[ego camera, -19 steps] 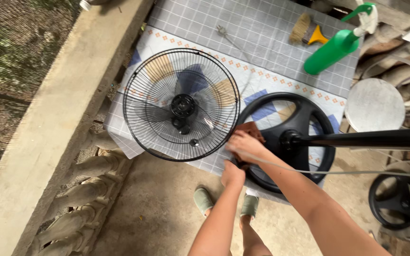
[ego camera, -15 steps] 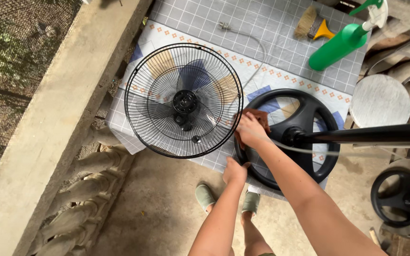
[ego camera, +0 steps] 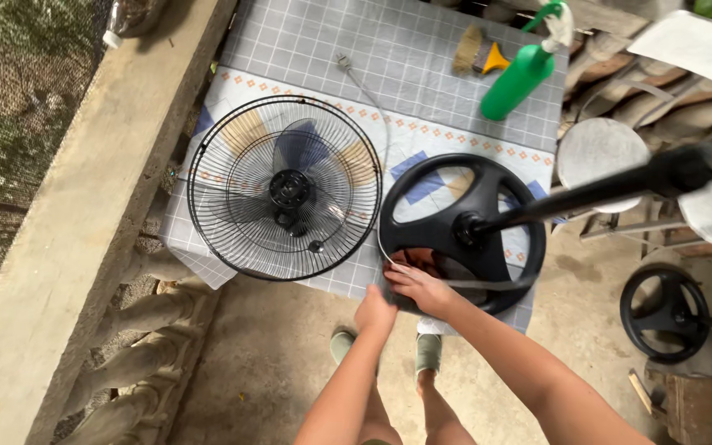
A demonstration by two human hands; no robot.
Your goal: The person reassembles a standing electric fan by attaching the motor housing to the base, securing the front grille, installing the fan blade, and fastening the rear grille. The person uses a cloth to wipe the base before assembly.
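A black round fan base [ego camera: 488, 185] lies on the table, its black pole [ego camera: 595, 191] reaching out to the right. My right hand [ego camera: 418, 286] presses a brown cloth [ego camera: 423, 261] on the near left part of the base. Just left of it, my left hand [ego camera: 375, 311] grips the base's near rim at the table edge. A grey cord [ego camera: 480, 284] runs across the base by my right hand. The black fan head [ego camera: 283, 188] with its wire grille and blue blades lies flat to the left, apart from both hands.
The table carries a grey checked cloth [ego camera: 422, 49] with a green spray bottle [ego camera: 521, 78], a paint brush [ego camera: 475, 51] and a plug [ego camera: 342, 59] at the far side. A concrete railing [ego camera: 67, 231] runs along the left. A round white stool [ego camera: 601, 154] and a second black base [ego camera: 665, 313] stand right.
My right hand has slid the cloth from the base's far left rim to its near edge, close to my left hand. The pole now tilts upward to the right.
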